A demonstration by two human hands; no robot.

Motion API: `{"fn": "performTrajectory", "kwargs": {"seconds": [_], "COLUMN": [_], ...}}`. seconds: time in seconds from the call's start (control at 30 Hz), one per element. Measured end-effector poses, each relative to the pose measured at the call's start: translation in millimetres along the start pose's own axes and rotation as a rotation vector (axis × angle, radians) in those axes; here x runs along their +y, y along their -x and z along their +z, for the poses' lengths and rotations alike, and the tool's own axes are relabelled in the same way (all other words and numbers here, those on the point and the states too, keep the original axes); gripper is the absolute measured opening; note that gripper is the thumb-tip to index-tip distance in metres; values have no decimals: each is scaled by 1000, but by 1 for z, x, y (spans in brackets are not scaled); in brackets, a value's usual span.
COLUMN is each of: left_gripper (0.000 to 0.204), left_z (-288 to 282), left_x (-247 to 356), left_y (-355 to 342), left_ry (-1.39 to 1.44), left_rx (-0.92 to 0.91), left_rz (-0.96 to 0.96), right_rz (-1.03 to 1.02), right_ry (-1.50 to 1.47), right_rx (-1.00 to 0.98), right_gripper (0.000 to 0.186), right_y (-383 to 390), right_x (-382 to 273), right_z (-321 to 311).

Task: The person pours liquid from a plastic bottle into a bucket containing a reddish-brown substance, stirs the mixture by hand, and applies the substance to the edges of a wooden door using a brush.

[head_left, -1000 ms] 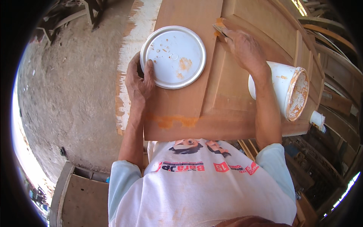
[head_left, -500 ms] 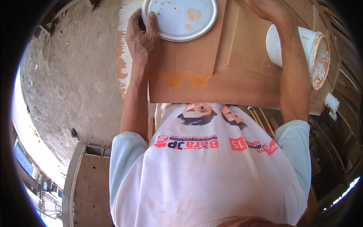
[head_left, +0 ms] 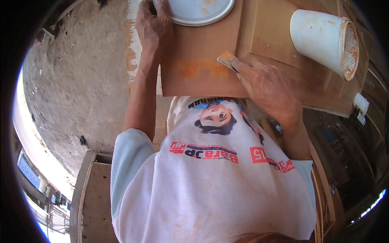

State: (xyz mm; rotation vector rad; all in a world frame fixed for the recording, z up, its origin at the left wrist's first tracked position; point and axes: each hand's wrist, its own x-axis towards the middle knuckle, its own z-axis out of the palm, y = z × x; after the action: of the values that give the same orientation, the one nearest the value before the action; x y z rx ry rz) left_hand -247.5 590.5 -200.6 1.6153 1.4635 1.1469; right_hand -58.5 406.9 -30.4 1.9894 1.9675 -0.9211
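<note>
With its thumb over the rim, my left hand [head_left: 154, 34] grips a round white lid [head_left: 192, 14] at the far edge of the view, smeared with orange-brown paste. The lid is held above a brown wooden panel [head_left: 198, 42]. My right hand [head_left: 269, 89] is closed round a putty knife [head_left: 226, 60], its blade carrying orange putty and pointing left. That blade is over the near part of the panel, just right of an orange putty patch [head_left: 194, 69]. Whether the blade touches the wood I cannot tell.
A white bucket [head_left: 318, 36] with a paste-crusted rim lies on its side on the right of the panel. Beyond the panel's right edge is a small white container [head_left: 360, 103]. Grey concrete floor [head_left: 81, 73] stretches out to the left.
My right hand has come from the far side down to the near part of the panel, bringing the putty knife into view. The lid and my left hand sit slightly farther off.
</note>
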Motion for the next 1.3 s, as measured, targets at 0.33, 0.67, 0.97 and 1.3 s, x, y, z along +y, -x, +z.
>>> {"fn": "performTrajectory", "kwargs": {"seconds": [0.33,0.67,0.97,1.3], "left_gripper": [45,49,49,60], "left_z": [-7,-34,-32,-34], "left_x": [-7,-53,-75,-76], "left_y": [-4,-43,-65,-67], "left_ry": [-25,-289,-452,-451], "left_rx": [-66,-57,-31,-67], "left_rz": [-64,112,257,162], "right_rz": [-78,300,355,433], "right_ry": [103,-440,-302,-784], "right_rx": [67,915,1239,1239], "right_gripper": [37,60,59,34], "right_y": [54,85,34,80], "right_x": [-3,-3,10,-7], "right_z": [57,242,296,290]}}
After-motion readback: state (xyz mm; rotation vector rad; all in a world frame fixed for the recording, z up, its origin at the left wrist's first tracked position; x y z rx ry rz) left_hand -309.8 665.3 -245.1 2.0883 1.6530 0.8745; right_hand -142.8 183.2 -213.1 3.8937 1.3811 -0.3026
